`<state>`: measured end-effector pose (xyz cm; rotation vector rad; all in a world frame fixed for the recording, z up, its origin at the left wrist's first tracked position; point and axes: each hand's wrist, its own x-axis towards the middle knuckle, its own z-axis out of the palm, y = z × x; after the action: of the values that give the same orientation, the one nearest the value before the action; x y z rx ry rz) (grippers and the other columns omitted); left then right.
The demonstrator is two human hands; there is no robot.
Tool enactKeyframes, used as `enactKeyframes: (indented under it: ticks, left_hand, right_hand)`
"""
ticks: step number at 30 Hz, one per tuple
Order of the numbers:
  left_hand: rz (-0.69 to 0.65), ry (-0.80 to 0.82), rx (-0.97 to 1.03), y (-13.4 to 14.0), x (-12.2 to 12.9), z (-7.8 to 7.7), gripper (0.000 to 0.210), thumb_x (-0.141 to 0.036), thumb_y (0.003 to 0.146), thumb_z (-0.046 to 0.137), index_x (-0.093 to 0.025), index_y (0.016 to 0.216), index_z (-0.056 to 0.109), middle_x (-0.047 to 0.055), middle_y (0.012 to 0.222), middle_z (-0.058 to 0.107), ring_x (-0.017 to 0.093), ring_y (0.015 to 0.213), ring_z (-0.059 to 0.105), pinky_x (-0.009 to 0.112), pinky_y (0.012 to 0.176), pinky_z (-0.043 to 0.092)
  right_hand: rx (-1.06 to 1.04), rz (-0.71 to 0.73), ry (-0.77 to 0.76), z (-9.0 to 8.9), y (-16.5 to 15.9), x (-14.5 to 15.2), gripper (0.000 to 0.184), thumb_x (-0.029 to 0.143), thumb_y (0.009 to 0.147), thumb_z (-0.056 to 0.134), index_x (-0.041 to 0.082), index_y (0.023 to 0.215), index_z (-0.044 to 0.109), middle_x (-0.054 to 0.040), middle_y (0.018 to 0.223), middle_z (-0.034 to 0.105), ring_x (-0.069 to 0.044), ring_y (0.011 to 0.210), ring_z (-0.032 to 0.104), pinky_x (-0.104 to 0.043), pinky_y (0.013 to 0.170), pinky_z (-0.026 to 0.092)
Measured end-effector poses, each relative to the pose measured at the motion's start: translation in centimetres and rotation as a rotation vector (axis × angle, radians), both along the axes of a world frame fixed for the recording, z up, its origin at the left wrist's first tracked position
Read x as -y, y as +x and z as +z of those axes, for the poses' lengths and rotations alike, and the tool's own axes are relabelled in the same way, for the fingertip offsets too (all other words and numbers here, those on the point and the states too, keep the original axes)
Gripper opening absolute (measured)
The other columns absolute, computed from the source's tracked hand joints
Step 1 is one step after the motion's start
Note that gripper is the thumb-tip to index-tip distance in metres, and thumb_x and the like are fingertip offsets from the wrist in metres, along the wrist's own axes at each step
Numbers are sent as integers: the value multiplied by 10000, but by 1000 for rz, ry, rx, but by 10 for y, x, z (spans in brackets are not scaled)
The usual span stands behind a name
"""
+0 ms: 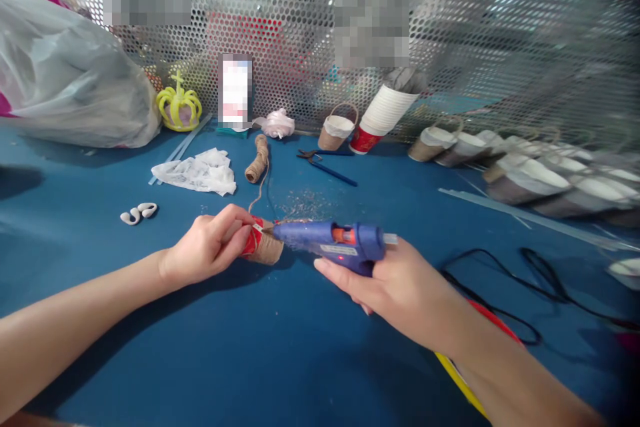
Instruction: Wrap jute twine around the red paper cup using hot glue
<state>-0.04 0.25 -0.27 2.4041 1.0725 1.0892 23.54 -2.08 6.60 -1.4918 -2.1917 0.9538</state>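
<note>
My left hand (207, 245) is closed round a red paper cup (249, 245) that lies on its side. Brown twine (270, 250) is wrapped about part of the cup, and a strand runs from it back to a twine roll (257, 160). In my right hand (395, 280) is a blue glue gun (310, 237), with a small red light lit and a clear glue stick at its rear. Its nozzle points left and meets the cup's twine, touching or very nearly so. My fingers hide the cup's left end.
Pliers (327, 167), a crumpled white cloth (197, 173) and white earbuds (139, 213) lie on the blue table. Stacked cups (385, 113) and several small twine baskets (535, 177) line the perforated metal screen. A black cord (500, 267) curls at right; a plastic bag (75, 73) bulges at left.
</note>
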Motion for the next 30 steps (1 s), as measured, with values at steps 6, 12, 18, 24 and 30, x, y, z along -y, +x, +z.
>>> enactKeyframes:
  ticks: [6, 12, 18, 24, 30]
  left_hand:
    - [-5, 13, 11, 0, -1, -1, 120, -125, 857, 402, -150, 933, 490, -93, 461, 506, 50, 371, 455, 133, 418, 375]
    - [13, -25, 3, -1, -1, -1, 123, -148, 868, 401, -150, 948, 495, -55, 556, 599, 59, 423, 518, 145, 460, 422]
    - [1, -25, 7, 0, -1, -1, 120, -148, 869, 403, -144, 942, 499, -63, 517, 588, 59, 407, 518, 143, 457, 427]
    - [18, -33, -10, -2, -1, -4, 125, -185, 877, 404, -144, 947, 499, -32, 570, 625, 76, 449, 557, 161, 471, 445]
    - [-15, 31, -4, -1, 0, -3, 105, -146, 866, 408, -157, 934, 487, -82, 481, 539, 52, 374, 482, 138, 421, 395]
  right_hand:
    - [10, -33, 90, -4, -2, 3, 224, 322, 773, 576, 218, 593, 493, 59, 465, 478, -103, 423, 420, -224, 447, 403]
    - [22, 20, 162, -6, -3, 9, 166, 272, 788, 584, 214, 662, 493, 55, 579, 531, -93, 500, 445, -202, 515, 421]
    - [40, 27, 194, -5, -4, 10, 161, 246, 779, 598, 215, 661, 493, 64, 569, 517, -87, 499, 439, -194, 516, 413]
    - [58, 27, 183, -2, -3, 12, 166, 238, 783, 583, 216, 646, 491, 64, 561, 517, -85, 488, 443, -190, 484, 403]
    - [42, -10, 210, -4, -3, 8, 195, 249, 764, 595, 215, 609, 481, 61, 538, 525, -94, 485, 476, -196, 472, 412]
